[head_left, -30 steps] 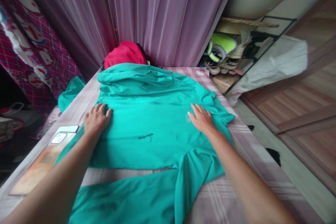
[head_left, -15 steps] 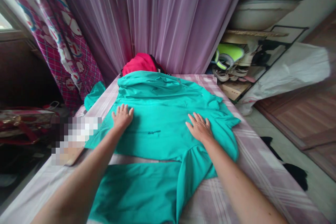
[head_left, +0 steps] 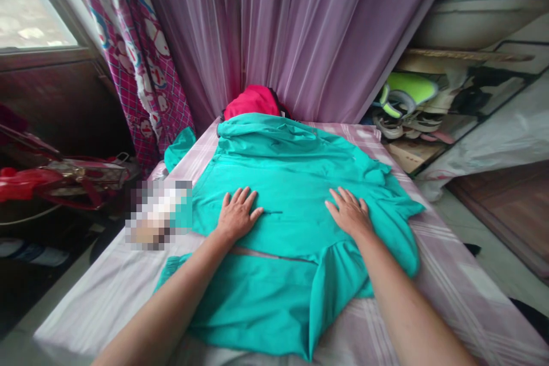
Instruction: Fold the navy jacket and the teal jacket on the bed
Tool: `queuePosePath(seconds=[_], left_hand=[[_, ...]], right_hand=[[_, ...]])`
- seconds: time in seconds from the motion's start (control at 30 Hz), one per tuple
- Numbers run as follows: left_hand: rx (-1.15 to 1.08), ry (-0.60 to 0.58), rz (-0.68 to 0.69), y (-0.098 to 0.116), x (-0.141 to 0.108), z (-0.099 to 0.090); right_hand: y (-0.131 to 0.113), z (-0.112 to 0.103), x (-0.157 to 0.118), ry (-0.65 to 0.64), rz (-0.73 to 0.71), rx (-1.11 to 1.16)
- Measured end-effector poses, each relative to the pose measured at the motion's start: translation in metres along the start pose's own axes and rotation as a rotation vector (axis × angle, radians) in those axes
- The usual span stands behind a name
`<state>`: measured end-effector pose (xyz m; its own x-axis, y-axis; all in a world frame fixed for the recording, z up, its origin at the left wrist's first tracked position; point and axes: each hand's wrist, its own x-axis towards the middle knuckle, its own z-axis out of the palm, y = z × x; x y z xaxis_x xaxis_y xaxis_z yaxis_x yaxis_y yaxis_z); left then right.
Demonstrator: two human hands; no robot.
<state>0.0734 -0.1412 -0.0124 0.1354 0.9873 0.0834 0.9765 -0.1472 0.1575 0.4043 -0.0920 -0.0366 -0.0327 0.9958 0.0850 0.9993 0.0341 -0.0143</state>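
Your left hand [head_left: 237, 214] and right hand [head_left: 349, 214] lie flat and open on the teal jacket [head_left: 295, 183], grasping nothing; a red garment [head_left: 252, 102] peeks from behind, mostly hidden.

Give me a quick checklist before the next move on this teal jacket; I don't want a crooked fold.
1. Both hands flat on the garment: ok. The left hand and right hand lie palm down on the teal jacket, fingers spread.
2. Nothing gripped: ok, neither hand pinches any cloth.
3. Jacket lying smooth: not ok, there are wrinkles near its right edge and a fold at the near hem.
4. Jacket fully on the bed: ok on the right; the near edge cannot be judged.
5. Space at the far end: not ok, a red garment sits against the jacket's hood end.
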Motion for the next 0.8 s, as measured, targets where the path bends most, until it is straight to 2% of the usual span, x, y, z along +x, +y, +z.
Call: queuePosePath(seconds=[0.1,0.2,0.33,0.4,0.47,0.53,0.6,0.8], left_hand=[[0.004,0.011,-0.143,-0.035,0.0,-0.008],[0.006,0.024,-0.238,-0.054,0.001,-0.011],[0.007,0.009,-0.259,-0.056,0.003,-0.011],[0.004,0.01,-0.253,-0.055,0.004,-0.01],[-0.002,0.019,-0.244,-0.056,0.003,-0.009],[-0.009,0.025,-0.24,-0.058,0.003,-0.008],[-0.013,0.029,-0.244,-0.061,0.003,-0.007],[-0.094,0.122,-0.177,-0.071,0.009,-0.006]], right_hand=[[0.004,0.002,0.001,-0.004,-0.01,0.005],[0.004,-0.002,0.004,-0.032,0.015,0.031],[-0.018,-0.022,0.011,0.047,0.043,0.22],[-0.04,-0.03,0.016,0.102,-0.019,0.424],[-0.066,-0.034,0.021,0.077,-0.078,0.643],[-0.087,-0.03,0.025,0.036,-0.118,0.795],[-0.101,-0.021,0.027,0.018,-0.127,0.852],[-0.103,0.001,0.027,0.08,-0.069,0.869]])
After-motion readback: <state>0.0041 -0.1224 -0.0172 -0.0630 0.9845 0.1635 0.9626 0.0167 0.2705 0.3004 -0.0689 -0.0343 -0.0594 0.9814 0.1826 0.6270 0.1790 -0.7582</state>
